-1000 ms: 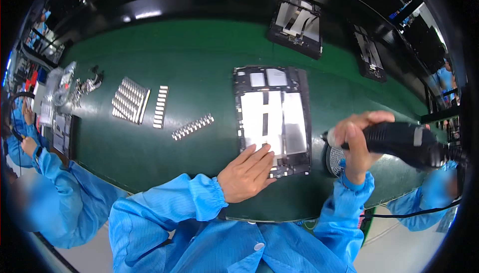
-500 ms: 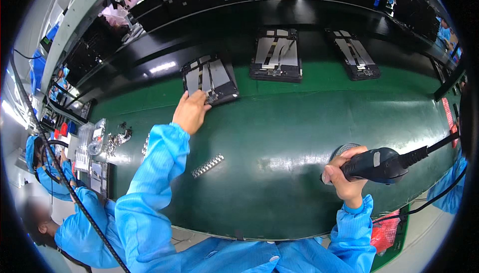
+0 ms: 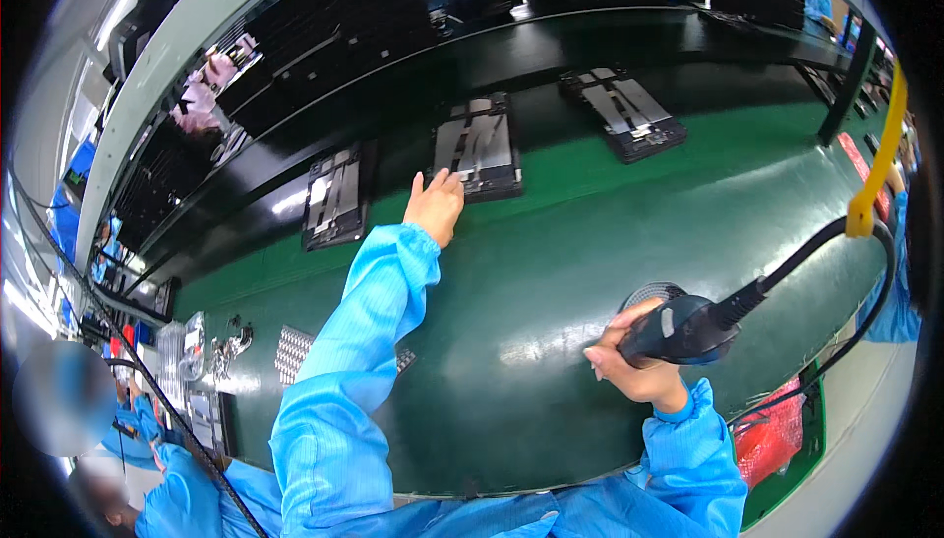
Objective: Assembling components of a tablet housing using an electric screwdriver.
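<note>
My left hand point(image 3: 436, 207) reaches to the middle opened tablet point(image 3: 477, 149), fingers stretched out at its near left corner. The tablet lies flat, its pale battery area and dark cables exposed. To its left lies a second opened tablet point(image 3: 335, 199), and farther right a third point(image 3: 629, 113). In my right hand point(image 3: 629, 366), low on the right, is a black corded hand tool point(image 3: 677, 331), fingers wrapped round its body. Just behind the tool shows a round grey mesh-like disc point(image 3: 654, 292); whether it belongs to the tool I cannot tell.
Small metal parts in a strip point(image 3: 292, 353) lie partly behind my left sleeve on the green table point(image 3: 531, 420). Clear plastic packs point(image 3: 172, 351) are at the left. A yellow strap point(image 3: 878, 164) holds the black cable point(image 3: 816, 243) at the right. Co-workers sit lower left.
My left hand has gone from the left tablet to the middle one. The view has swung, so the tablets appear farther left. My right hand still holds the tool.
</note>
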A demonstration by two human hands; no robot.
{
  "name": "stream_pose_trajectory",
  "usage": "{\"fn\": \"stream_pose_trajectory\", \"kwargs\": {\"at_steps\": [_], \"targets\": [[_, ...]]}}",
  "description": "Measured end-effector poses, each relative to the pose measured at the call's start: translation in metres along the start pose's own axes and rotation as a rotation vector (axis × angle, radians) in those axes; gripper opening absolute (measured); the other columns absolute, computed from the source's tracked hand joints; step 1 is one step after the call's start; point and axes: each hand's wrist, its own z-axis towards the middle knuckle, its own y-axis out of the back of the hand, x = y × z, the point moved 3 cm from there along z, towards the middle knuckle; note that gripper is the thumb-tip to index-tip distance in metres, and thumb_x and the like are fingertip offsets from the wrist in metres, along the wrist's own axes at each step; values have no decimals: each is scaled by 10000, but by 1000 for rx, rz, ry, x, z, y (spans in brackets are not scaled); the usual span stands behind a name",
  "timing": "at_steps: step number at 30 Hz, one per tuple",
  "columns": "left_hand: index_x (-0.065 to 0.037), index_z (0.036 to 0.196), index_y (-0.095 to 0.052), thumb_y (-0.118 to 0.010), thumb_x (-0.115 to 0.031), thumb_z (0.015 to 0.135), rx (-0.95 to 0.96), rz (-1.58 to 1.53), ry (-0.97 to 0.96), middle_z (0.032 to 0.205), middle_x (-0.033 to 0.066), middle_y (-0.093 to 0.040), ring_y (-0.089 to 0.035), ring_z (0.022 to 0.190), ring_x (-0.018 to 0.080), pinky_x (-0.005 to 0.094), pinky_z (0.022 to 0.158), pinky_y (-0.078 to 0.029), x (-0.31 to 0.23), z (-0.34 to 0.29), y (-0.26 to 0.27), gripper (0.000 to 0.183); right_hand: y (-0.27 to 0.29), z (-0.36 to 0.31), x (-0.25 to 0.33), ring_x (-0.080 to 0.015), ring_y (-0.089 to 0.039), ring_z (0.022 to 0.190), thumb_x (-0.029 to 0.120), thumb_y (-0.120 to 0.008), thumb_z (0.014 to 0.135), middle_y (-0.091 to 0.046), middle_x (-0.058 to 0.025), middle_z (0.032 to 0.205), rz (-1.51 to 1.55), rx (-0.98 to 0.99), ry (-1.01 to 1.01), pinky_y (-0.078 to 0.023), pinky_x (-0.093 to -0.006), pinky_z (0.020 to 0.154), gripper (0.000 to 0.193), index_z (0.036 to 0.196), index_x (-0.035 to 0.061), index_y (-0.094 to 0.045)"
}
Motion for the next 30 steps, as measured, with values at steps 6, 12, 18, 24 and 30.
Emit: {"fn": "stream_pose_trajectory", "kwargs": {"at_steps": [6, 12, 18, 24, 30], "targets": [[1, 1183, -495, -608, -5, 638, 19, -22, 46, 1336, 155, -450, -439, 1239, 296, 483, 1005, -372, -1, 30, 0, 557, 7, -6, 2, -40, -490, 558, -60, -699, 748, -537, 1, 638, 145, -102, -74, -357, -205, 484, 332, 1000, 15, -496], [-52, 953, -609, -579, -49, 578, -407, -120, 243, 950, 103, -636, -607, 882, 291, 420, 705, -426, 1, 27, 23, 376, 21, -5, -6, -38, -472, 573, -49, -710, 751, -531, 11, 647, 122, -148, -76, -363, -206, 500, 360, 1029, 9, -490], [-41, 1027, -618, -662, -103, 573, -712, -298, -77, 1089, 96, -630, -577, 1048, 255, 400, 878, -405, -59, -57, 80, 461, 56, 21, 21, -77, -522, 497, -81, -708, 730, -571, -37, 617, 34, -322, 92, -397, -206, 445, 422, 1084, -20, -487], [20, 1082, -581, -764, -108, 478, -423, -513, -314, 1205, 151, -579, -493, 1194, 356, 530, 1007, -301, -129, -158, 79, 644, 96, 21, 11, -117, -558, 478, -86, -702, 727, -595, -67, 623, 14, -448, 221, -443, -232, 438, 316, 981, -30, -524], [1, 870, -621, -853, -272, 494, -406, -705, -391, 1071, 98, -627, -535, 1145, 343, 594, 974, -309, -187, -223, 63, 519, 88, 27, 3, -97, -562, 469, -55, -728, 719, -605, -46, 598, -78, -477, 159, -423, -214, 437, 284, 936, -32, -546]]}}
